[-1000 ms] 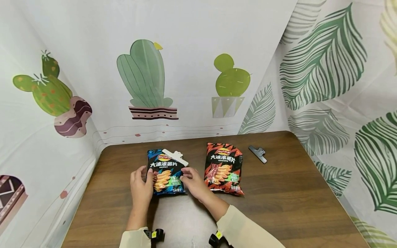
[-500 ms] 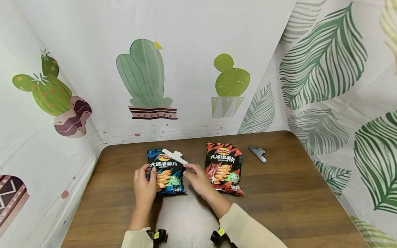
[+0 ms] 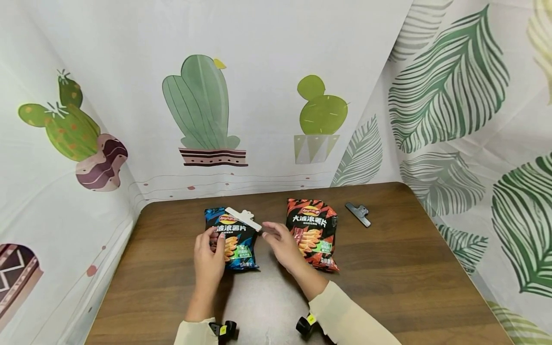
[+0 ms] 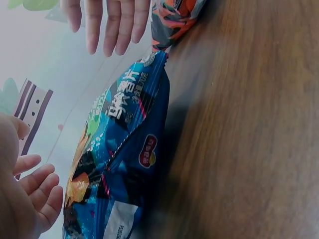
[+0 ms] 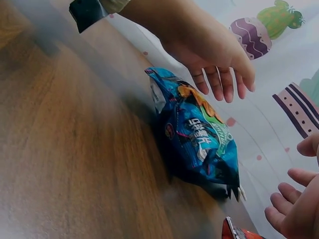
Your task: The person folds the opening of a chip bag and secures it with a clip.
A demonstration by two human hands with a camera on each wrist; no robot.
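Note:
A blue bag of potato chips [image 3: 235, 247] lies on the table at the left, a white bag clip [image 3: 243, 218] slanting across its upper right corner. Over the bag's left part hovers my left hand [image 3: 209, 258], fingers loosely bent and hiding some of the print. The right wrist view shows this left hand [image 5: 214, 64] above the bag with a gap beneath it. My right hand [image 3: 283, 247] is off the bag's right side, fingertips close to the clip's lower end. Neither hand holds anything. In the left wrist view the blue bag [image 4: 119, 134] looks puffed up.
A red bag of potato chips [image 3: 311, 235] lies right of the blue one, partly behind my right hand. Farther right is a dark grey bag clip [image 3: 358, 214] on the wooden table [image 3: 388, 282]. A printed cloth [image 3: 267, 96] hangs along the table's back edge.
Both hands have moved right. The left has gone from the blue bag's left edge to over its front; the right has drawn off its right edge. Bags and clips stay in place.

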